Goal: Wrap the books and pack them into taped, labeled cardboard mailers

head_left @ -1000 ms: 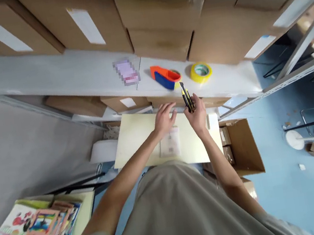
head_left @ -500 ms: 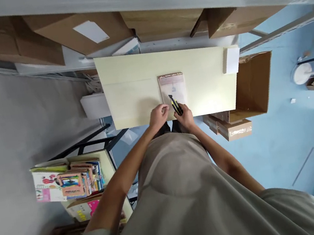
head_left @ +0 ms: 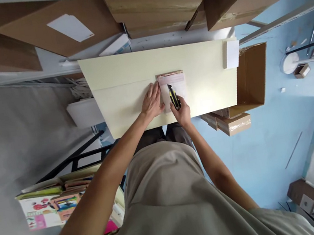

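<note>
A paper pad (head_left: 180, 82) with a brown patterned top edge lies on the pale yellow board (head_left: 206, 74) before me. My left hand (head_left: 152, 101) is open, its fingers stretched out along the pad's left side. My right hand (head_left: 182, 112) is closed around a black and yellow utility knife (head_left: 174, 98). The knife is over the pad and its dark tip points away from me; whether it touches the paper I cannot tell. Toward the board's right end sits a white block, perhaps a stack of paper (head_left: 231, 54).
Cardboard boxes (head_left: 155, 14) line the shelf behind the board. An open carton (head_left: 253, 74) stands off the board's right end, with a taped box (head_left: 234, 123) below. A white bin (head_left: 83, 113) is at the left, and books (head_left: 50, 208) are stacked on a rack lower left.
My left hand has moved forward from the near edge and its curled fingers have straightened beside the pad. The knife, in my right hand, has shifted slightly forward. The camera view has shifted.
</note>
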`<state>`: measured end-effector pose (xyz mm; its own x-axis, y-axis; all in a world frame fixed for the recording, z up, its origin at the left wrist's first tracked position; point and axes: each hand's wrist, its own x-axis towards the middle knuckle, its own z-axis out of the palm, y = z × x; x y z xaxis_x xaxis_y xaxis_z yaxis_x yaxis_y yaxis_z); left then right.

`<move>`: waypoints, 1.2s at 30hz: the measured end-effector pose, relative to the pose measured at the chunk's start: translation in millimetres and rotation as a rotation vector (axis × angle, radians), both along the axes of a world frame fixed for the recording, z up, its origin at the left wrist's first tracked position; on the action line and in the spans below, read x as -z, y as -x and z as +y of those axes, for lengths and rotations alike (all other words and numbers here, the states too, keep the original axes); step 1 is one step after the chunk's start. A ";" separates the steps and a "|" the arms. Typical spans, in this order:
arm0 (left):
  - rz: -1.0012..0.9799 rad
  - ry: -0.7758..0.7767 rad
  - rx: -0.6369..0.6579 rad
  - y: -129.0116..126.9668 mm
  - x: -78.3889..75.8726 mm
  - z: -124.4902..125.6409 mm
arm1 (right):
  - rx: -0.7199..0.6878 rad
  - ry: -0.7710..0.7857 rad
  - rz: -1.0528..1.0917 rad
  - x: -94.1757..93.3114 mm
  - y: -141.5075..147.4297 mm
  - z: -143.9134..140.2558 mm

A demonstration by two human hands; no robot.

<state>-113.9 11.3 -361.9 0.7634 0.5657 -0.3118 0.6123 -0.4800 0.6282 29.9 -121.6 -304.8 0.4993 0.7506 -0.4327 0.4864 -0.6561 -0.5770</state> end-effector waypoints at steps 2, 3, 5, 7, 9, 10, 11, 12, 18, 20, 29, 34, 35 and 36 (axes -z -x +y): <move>0.038 -0.004 0.038 1.7 -5.0 7.1 | -0.089 -0.036 -0.018 2.1 6.8 12.1; 0.046 -0.008 0.058 3.2 -7.3 12.3 | -0.129 -0.042 -0.029 3.3 10.1 19.7; 0.052 -0.025 0.080 8.4 -11.1 24.0 | -0.185 -0.013 -0.058 5.1 15.6 36.7; 0.064 -0.052 0.074 16.3 -14.5 34.9 | -0.218 0.058 -0.095 6.2 19.2 53.6; 0.085 -0.072 0.071 25.3 -17.8 42.8 | -0.246 0.135 -0.138 6.6 20.6 68.0; 0.092 -0.074 0.080 29.3 -19.4 45.5 | -0.262 0.166 -0.160 6.8 20.7 73.6; 0.097 -0.073 0.096 32.4 -21.0 47.4 | -0.280 0.190 -0.180 6.9 20.4 78.2; 0.100 -0.071 0.114 34.6 -22.5 48.7 | -0.295 0.209 -0.196 7.2 19.9 81.6; 0.138 -0.051 0.156 30.6 -29.3 51.8 | -0.320 0.239 -0.207 9.5 17.8 84.4; 0.149 -0.049 0.165 28.4 -30.9 52.4 | -0.329 0.252 -0.213 9.2 19.1 82.6; 0.171 -0.040 0.168 23.0 -35.3 52.3 | -0.334 0.309 -0.221 4.0 26.0 89.4; 0.136 -0.032 0.146 22.2 -29.2 51.7 | -0.350 0.313 -0.215 0.2 28.8 90.7; 0.125 -0.030 0.138 22.4 -27.9 51.3 | -0.358 0.318 -0.214 -1.7 29.7 88.8; 0.116 -0.026 0.131 22.5 -26.8 51.0 | -0.367 0.326 -0.214 -3.9 30.7 86.1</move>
<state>-136.3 62.3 -335.1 0.7910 0.4727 -0.3885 0.6110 -0.5758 0.5433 -0.8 -35.5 -300.9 0.3320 0.7357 -0.5903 0.8018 -0.5498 -0.2342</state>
